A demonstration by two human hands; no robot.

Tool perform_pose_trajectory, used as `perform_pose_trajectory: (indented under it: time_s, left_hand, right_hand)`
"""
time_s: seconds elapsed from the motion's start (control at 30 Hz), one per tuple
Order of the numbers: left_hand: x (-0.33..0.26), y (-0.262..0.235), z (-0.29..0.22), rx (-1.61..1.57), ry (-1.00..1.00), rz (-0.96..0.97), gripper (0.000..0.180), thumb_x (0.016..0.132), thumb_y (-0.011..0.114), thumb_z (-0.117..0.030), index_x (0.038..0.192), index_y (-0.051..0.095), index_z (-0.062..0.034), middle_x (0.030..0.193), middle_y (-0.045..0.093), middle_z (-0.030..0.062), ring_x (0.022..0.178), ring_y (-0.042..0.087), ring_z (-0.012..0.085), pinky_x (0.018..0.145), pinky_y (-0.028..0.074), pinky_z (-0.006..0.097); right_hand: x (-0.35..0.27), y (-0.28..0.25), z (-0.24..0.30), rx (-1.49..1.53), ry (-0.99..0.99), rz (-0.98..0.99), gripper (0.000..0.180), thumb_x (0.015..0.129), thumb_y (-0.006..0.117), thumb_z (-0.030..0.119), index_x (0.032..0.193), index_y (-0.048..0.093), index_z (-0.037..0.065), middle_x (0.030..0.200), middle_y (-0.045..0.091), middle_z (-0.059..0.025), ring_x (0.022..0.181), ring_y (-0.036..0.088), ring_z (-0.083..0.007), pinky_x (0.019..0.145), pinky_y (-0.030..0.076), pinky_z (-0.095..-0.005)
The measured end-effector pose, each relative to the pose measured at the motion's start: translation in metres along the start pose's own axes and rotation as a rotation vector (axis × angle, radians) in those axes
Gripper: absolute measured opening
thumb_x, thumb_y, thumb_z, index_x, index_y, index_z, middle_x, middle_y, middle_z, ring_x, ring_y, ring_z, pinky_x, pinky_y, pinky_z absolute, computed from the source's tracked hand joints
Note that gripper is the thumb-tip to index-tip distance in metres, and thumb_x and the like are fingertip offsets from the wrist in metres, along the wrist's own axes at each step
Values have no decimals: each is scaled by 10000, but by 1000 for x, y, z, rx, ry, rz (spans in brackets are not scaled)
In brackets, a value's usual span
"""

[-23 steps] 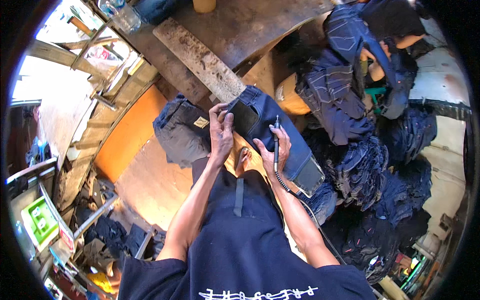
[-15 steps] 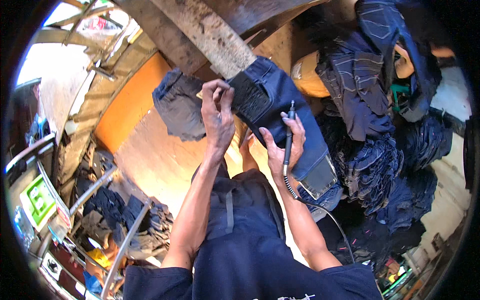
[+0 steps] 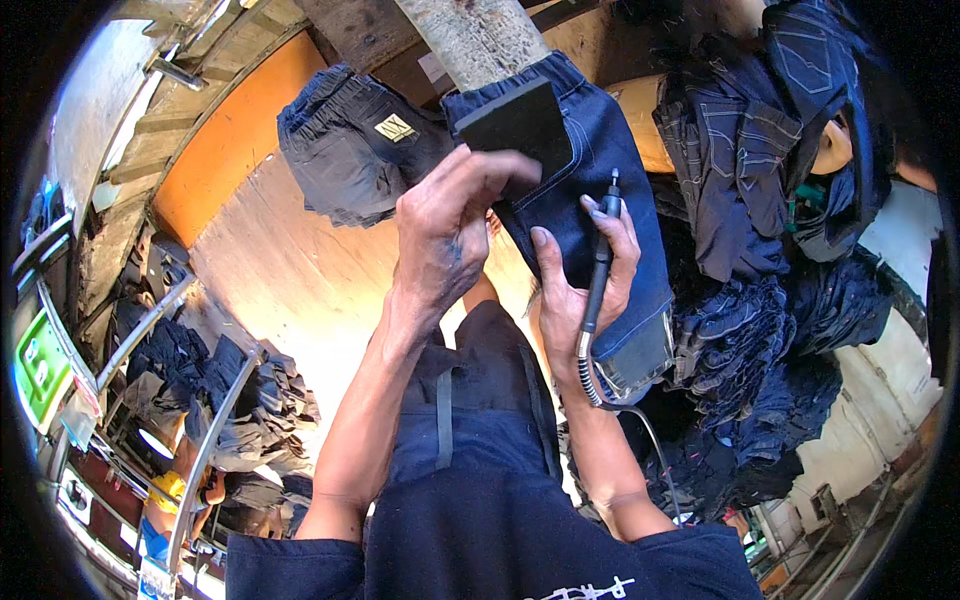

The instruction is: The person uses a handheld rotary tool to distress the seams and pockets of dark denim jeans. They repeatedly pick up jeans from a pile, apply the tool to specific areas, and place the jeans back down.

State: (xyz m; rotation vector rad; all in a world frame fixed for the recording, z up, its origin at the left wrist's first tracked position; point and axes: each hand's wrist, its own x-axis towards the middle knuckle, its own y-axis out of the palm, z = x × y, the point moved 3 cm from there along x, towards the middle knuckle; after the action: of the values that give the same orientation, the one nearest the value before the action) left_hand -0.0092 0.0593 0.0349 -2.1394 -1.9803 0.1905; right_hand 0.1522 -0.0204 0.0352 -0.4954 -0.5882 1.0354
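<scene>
My right hand (image 3: 585,285) is closed around a slim black pen-shaped rotary tool (image 3: 598,265), tip upward, with a metal spring sleeve and a cable at its lower end. Dark blue denim shorts (image 3: 625,235) with an elastic waist are pulled over the end of a worn board (image 3: 490,45). A flat black rectangular piece (image 3: 520,122) rests at the pocket of the shorts. Against the lower edge of that piece is my left hand (image 3: 445,230); its fingers are smeared by motion, so their grip is unclear.
A stack of dark shorts (image 3: 350,150) with a small label lies left of the board, over a wooden surface (image 3: 275,245). Heaps of dark denim (image 3: 740,350) and hanging garments (image 3: 730,140) fill the right side. More cloth (image 3: 215,370) lies beyond a metal rail (image 3: 215,450) on the left.
My left hand has turned, its fingers now reaching right along the black piece, which shows a smoother face. The view has shifted. My right hand keeps the rotary tool.
</scene>
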Motion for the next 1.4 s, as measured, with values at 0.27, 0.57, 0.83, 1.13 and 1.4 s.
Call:
perform_pose_trajectory:
  time_s: [0.27, 0.57, 0.83, 1.13, 1.4]
  left_hand:
    - [7, 1, 5, -9, -5, 112, 698, 798, 959, -93, 1418, 639, -80, 1169, 725, 27, 907, 726, 99, 667, 506, 232]
    - [-2, 6, 17, -38, 67, 91, 718, 746, 882, 44, 1408, 628, -67, 1321, 693, 114, 1182, 692, 267, 999, 569, 370]
    - [-4, 5, 30, 2, 156, 137, 793, 761, 882, 97, 1466, 531, 9, 1437, 664, 131, 1172, 697, 155, 975, 584, 297]
    - [-5, 6, 32, -39, 149, 147, 806, 769, 881, 79, 1477, 504, 5, 1466, 642, 149, 1193, 699, 166, 990, 596, 308]
    - [-4, 5, 33, -7, 162, 156, 802, 775, 882, 72, 1479, 505, -2, 1466, 639, 134, 1176, 699, 160, 977, 597, 302]
  right_hand:
    - [41, -23, -11, 359, -151, 212, 352, 1124, 610, 345, 1267, 650, 26, 1203, 764, -223, 1166, 741, -326, 1082, 533, -463]
    - [48, -6, -17, 380, -539, 288, 264, 924, 683, 104, 1075, 740, -105, 941, 784, -287, 1003, 803, -454, 954, 634, -607]
    - [48, -6, -17, 315, -538, 388, 314, 1031, 625, 199, 1171, 685, -76, 1070, 753, -387, 1093, 773, -486, 1008, 594, -629]
    - [47, 1, -20, 368, -516, 286, 270, 936, 662, 135, 1024, 767, -98, 907, 789, -248, 1005, 806, -445, 964, 637, -589]
    - [49, 1, -21, 360, -500, 286, 280, 924, 694, 143, 1033, 770, -105, 917, 794, -256, 1028, 807, -422, 968, 639, -569]
